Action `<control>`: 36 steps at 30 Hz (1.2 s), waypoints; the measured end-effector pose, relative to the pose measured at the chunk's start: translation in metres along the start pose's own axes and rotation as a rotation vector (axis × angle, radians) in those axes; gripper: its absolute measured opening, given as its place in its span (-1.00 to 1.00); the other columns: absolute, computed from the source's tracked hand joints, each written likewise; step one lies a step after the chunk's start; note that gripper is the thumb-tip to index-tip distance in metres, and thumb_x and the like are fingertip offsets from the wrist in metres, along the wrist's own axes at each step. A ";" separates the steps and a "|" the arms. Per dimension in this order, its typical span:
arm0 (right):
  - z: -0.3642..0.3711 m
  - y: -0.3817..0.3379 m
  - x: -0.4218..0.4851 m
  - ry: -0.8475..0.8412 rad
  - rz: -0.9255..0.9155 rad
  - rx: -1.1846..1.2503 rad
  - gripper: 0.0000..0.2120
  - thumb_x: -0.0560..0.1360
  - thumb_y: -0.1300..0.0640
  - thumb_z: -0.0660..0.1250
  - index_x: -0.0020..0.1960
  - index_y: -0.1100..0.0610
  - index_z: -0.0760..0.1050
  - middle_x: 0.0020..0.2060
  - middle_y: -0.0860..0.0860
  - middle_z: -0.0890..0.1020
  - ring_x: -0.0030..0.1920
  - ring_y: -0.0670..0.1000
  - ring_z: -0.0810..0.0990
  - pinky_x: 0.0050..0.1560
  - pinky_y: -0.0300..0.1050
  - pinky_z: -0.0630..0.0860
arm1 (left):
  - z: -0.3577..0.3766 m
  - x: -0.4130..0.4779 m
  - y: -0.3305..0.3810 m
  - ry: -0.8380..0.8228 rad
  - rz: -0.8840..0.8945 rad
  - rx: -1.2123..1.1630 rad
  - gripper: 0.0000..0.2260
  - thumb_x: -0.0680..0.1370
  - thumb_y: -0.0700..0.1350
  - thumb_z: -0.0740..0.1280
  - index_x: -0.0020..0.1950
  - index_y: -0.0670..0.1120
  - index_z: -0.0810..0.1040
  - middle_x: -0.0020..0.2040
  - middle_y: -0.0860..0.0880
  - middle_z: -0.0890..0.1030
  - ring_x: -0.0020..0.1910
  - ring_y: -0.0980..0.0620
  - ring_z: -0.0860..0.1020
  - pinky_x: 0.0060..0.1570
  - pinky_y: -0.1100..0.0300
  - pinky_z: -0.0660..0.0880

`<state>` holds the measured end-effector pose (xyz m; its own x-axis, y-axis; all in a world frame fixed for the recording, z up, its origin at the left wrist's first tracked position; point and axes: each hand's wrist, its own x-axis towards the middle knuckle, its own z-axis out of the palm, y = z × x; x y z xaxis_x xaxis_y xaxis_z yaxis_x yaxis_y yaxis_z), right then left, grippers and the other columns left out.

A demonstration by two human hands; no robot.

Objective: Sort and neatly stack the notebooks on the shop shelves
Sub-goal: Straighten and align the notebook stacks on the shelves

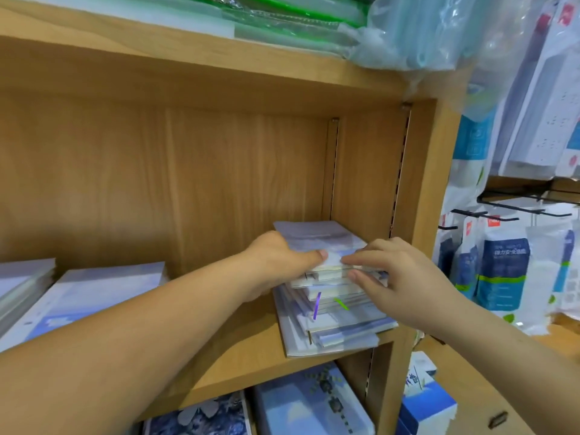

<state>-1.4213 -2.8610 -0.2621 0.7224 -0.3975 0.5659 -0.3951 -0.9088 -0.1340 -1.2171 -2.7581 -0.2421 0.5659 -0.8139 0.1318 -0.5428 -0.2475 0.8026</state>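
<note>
A stack of pale blue and lilac notebooks (332,321) in clear wrappers lies at the right end of the wooden shelf (251,350), its lower books fanned out unevenly. My left hand (279,262) grips the top few notebooks (317,237) from the left side, thumb on the cover. My right hand (398,274) pinches the same top notebooks at their front right corner, thumb above and fingers against the edges.
Two more piles of light blue notebooks (84,296) lie on the shelf's left part. Blue patterned notebooks (307,403) fill the shelf below. The cabinet's side wall (417,183) stands close on the right. Packaged goods (505,271) hang on hooks further right.
</note>
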 end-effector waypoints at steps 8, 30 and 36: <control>0.000 -0.038 -0.009 0.093 0.341 0.111 -0.45 0.60 -0.29 0.20 0.44 0.02 0.49 -0.28 -0.07 0.66 -0.12 -0.07 0.62 -0.19 -0.04 0.51 | -0.051 -0.054 -0.011 0.013 -0.085 -0.506 -0.86 0.64 -0.15 0.34 -0.03 -0.22 0.54 -0.39 -0.09 0.53 -0.51 0.07 0.43 -0.56 0.25 0.35; 0.057 -0.143 -0.008 -0.092 0.439 0.379 -0.69 0.63 0.04 0.25 -0.14 0.22 0.59 -0.37 0.09 0.55 -0.19 0.20 0.57 -0.22 -0.04 0.42 | -0.086 -0.163 -0.098 0.080 -0.045 0.045 -0.59 0.65 0.09 0.30 -0.17 -0.24 0.54 -0.40 -0.15 0.62 -0.46 -0.09 0.54 -0.40 0.16 0.52; 0.073 -0.135 -0.030 -0.426 0.285 0.043 -0.41 0.46 -0.43 0.33 0.32 -0.07 0.58 0.28 -0.05 0.59 0.26 0.03 0.58 0.14 -0.01 0.55 | -0.082 -0.165 -0.119 0.110 0.222 0.575 -0.72 0.60 0.14 0.31 -0.09 -0.06 0.55 -0.23 -0.08 0.60 -0.13 -0.14 0.54 -0.10 0.02 0.55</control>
<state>-1.3485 -2.7359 -0.3206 0.7598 -0.6388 0.1212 -0.5932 -0.7574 -0.2730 -1.1950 -2.5517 -0.3119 0.4452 -0.8271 0.3429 -0.8846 -0.3469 0.3117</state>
